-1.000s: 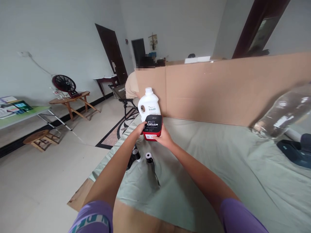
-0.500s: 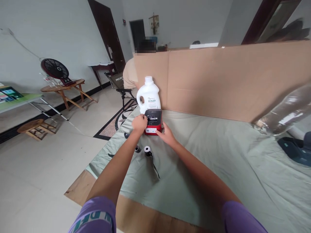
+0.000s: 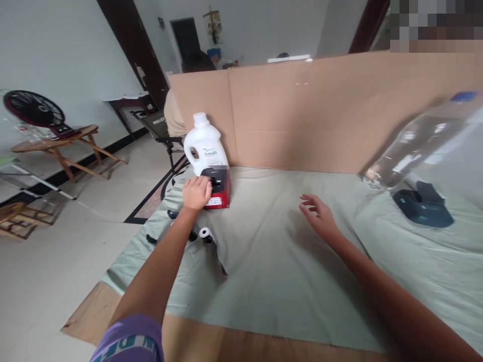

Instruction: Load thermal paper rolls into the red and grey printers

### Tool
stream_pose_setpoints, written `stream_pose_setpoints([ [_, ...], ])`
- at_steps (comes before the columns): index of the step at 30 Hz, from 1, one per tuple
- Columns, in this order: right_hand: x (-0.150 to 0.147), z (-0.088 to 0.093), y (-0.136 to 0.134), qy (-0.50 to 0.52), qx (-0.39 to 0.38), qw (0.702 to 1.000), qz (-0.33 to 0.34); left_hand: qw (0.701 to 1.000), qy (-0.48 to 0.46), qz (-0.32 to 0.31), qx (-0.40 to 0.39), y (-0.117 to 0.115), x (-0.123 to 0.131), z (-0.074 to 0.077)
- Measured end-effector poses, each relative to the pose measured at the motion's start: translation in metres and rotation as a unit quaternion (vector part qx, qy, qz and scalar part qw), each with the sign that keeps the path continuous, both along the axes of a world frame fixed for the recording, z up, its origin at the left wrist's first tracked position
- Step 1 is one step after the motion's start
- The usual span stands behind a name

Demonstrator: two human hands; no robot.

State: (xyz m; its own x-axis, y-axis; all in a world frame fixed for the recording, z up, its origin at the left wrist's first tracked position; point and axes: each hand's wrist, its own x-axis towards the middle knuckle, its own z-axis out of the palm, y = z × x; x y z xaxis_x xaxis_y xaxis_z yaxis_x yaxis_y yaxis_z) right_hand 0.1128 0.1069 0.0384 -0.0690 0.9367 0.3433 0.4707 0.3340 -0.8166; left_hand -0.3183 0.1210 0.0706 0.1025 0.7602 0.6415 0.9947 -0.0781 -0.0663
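A small red and black label printer (image 3: 219, 188) stands on the pale green cloth (image 3: 287, 271) near its far left corner. My left hand (image 3: 196, 192) rests on the printer's left side with the fingers curled over its top. My right hand (image 3: 319, 215) hovers over bare cloth to the right, fingers loosely spread and holding nothing. A white jug (image 3: 204, 145) with a handle stands just behind the printer. A small paper roll (image 3: 205, 234) with a dark strip lies in front of the printer, beside my left forearm.
A tall cardboard sheet (image 3: 339, 110) walls off the table's far side. A clear plastic bottle (image 3: 418, 143) leans at the right above a dark base (image 3: 422, 208). A person sits on a folding chair (image 3: 160, 128) behind the cardboard. A fan (image 3: 33, 108) rests on a wooden table at left.
My right hand has let go of the printer and moved well to the right over the cloth. The printer now sits on the cloth under my left hand. The view has swung right.
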Motion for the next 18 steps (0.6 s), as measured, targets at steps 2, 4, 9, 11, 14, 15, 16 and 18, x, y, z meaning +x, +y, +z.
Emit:
stream_pose_setpoints([
  [2,0.053,0.004,-0.005,-0.013,0.013,0.996,-0.082,1.000,0.007,-0.015,0.009,0.000,-0.001,-0.001],
  [4,0.103,0.009,-0.010,-0.026,0.019,0.987,-0.159,0.999,0.012,-0.029,0.028,0.001,-0.003,-0.002],
  [9,0.206,0.031,-0.020,-0.115,0.045,0.936,-0.328,0.994,-0.006,-0.097,0.054,0.004,-0.005,0.012],
  [11,0.232,0.036,-0.022,-0.187,0.060,0.922,-0.334,0.991,-0.015,-0.116,0.071,0.002,-0.005,0.026],
  [14,0.260,0.033,-0.020,-0.274,0.079,0.899,-0.333,0.981,-0.053,-0.104,0.155,-0.008,-0.006,0.051],
  [15,0.268,0.030,-0.018,-0.282,0.081,0.885,-0.360,0.972,-0.076,-0.097,0.198,-0.015,-0.005,0.059],
  [16,0.276,0.026,-0.016,-0.282,0.075,0.870,-0.397,0.960,-0.103,-0.092,0.242,-0.024,-0.004,0.066],
  [18,0.293,0.016,-0.009,-0.273,0.040,0.837,-0.472,0.930,-0.154,-0.096,0.321,-0.049,0.004,0.074],
])
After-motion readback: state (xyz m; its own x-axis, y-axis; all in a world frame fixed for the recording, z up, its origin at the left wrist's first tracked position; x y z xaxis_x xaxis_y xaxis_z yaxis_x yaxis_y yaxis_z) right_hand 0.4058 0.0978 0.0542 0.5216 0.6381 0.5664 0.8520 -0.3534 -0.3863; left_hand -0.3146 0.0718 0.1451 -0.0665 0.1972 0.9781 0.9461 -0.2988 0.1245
